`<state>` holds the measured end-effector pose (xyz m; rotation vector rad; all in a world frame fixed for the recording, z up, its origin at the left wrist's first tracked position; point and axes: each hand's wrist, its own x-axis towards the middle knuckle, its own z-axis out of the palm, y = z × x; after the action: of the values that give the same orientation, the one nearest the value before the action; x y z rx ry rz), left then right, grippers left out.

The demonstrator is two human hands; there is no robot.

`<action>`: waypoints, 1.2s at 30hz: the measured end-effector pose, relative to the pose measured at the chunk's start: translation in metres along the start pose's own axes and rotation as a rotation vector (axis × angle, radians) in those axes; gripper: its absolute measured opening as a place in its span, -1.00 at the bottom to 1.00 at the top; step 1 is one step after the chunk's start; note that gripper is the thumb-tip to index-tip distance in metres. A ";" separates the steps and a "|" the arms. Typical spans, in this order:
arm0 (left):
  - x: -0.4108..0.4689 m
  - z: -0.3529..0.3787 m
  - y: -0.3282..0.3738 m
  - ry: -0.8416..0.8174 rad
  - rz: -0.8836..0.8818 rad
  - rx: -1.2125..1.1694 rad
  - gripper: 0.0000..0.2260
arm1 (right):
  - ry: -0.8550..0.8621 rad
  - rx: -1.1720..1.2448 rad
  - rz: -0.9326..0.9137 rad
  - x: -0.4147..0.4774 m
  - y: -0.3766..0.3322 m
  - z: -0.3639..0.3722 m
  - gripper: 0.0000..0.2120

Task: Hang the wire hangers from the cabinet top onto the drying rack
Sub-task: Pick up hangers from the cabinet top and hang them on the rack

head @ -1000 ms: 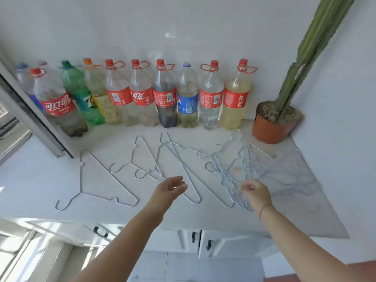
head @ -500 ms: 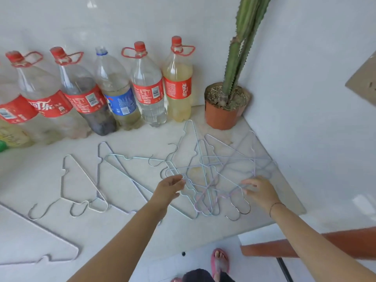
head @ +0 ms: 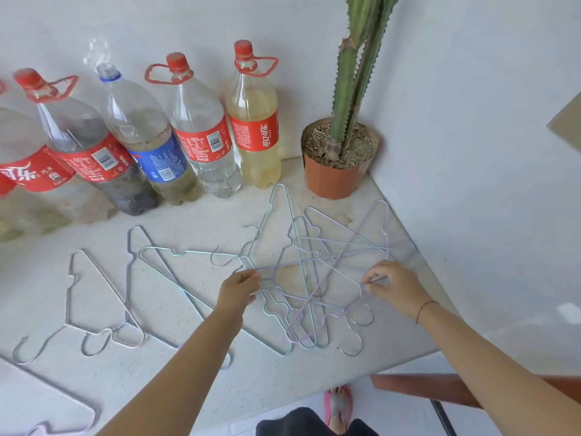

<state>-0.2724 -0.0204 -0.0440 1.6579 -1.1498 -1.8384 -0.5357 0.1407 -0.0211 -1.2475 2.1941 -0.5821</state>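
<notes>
hanger (head: pixel 47 413) cut off bottom-left, leftmost bottle (head: pixel 19 171) cropped

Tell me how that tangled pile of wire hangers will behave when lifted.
The hanger pile is thin wire, so probably light and slightly springy. Its frames and hooks overlap, so lifting one likely drags others along. Both the left hand and right hand already pinch wires.

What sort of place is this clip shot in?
Probably a home balcony or utility corner: pale wire hangers on a speckled white stone cabinet top, reused plastic soda bottles along the wall, a potted green cactus.
</notes>
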 end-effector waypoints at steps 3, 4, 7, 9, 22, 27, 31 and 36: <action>0.005 0.003 0.005 0.039 -0.013 -0.034 -0.83 | 0.097 0.332 0.041 0.005 -0.018 -0.009 -0.77; 0.006 0.004 0.007 0.045 -0.022 -0.049 -0.83 | 0.145 0.425 0.054 0.007 -0.024 -0.010 -0.80; 0.011 0.007 0.012 0.069 -0.059 -0.091 -0.83 | 0.226 0.595 0.084 0.014 -0.036 -0.011 -0.86; 0.015 0.007 0.016 0.092 -0.092 -0.106 -0.88 | 0.244 0.656 0.097 0.016 -0.041 -0.010 -0.88; 0.010 0.007 0.041 -0.018 -0.153 -0.228 -0.86 | 0.186 0.940 0.235 0.007 -0.062 0.006 -0.88; 0.002 0.009 0.048 -0.065 -0.060 -0.208 -0.92 | 0.195 1.012 0.270 0.001 -0.068 0.003 -0.89; -0.011 0.011 0.061 -0.129 0.088 -0.181 -0.90 | 0.202 1.060 0.259 -0.002 -0.072 0.001 -0.87; -0.030 0.010 0.079 -0.169 0.214 -0.139 -0.91 | 0.191 1.080 0.218 -0.008 -0.080 0.003 -0.85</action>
<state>-0.2926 -0.0399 0.0362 1.2720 -1.1866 -1.9002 -0.4798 0.1093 0.0271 -0.3754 1.6389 -1.5436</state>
